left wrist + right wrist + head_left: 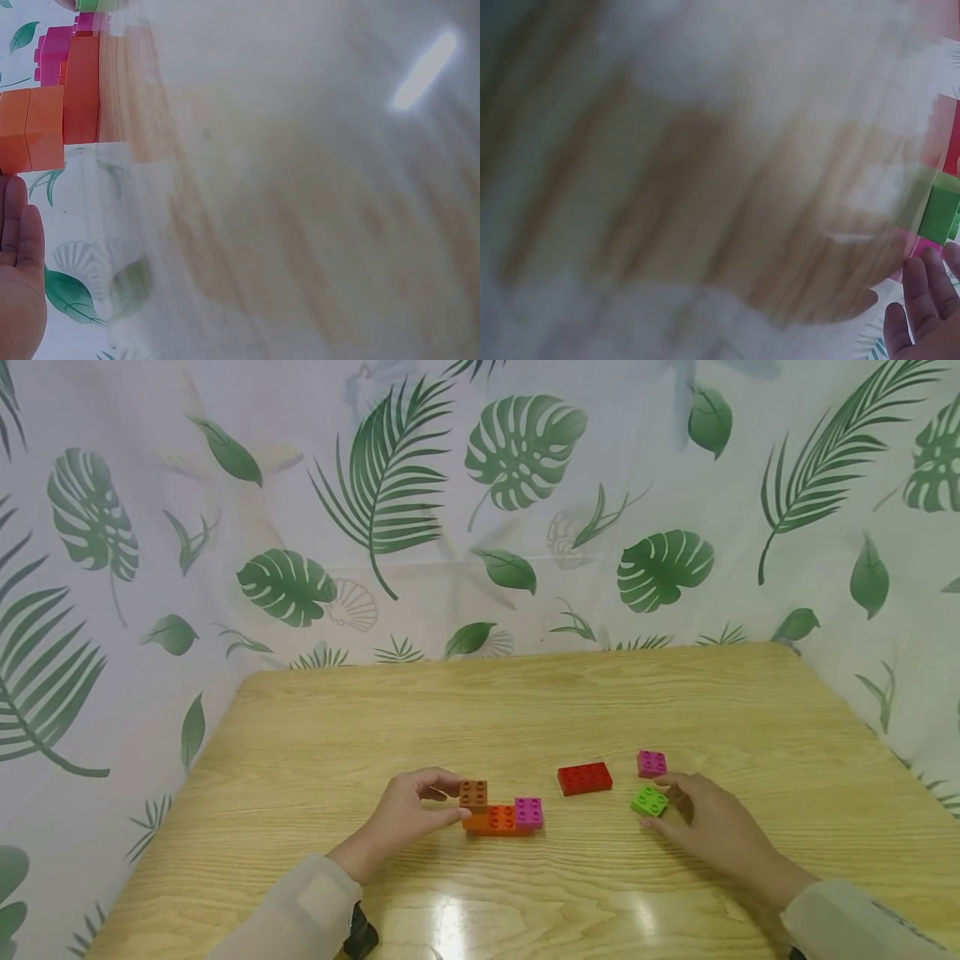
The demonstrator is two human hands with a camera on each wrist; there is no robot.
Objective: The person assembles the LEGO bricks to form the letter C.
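My left hand holds the left end of a small brick build, its thumb in front and its fingers behind. That build has a long orange brick at the bottom, a brown square brick raised at the left and a pink square brick at the right. A seam shows in the raised left part in the left wrist view. My right hand pinches a lime green square brick between thumb and forefinger, low over the table. In the right wrist view the green brick lies beside the fingertips.
A long red brick lies between the two hands, farther back. Behind the green brick is a loose pink square brick. The wooden table meets a leaf-patterned cloth at its back and sides.
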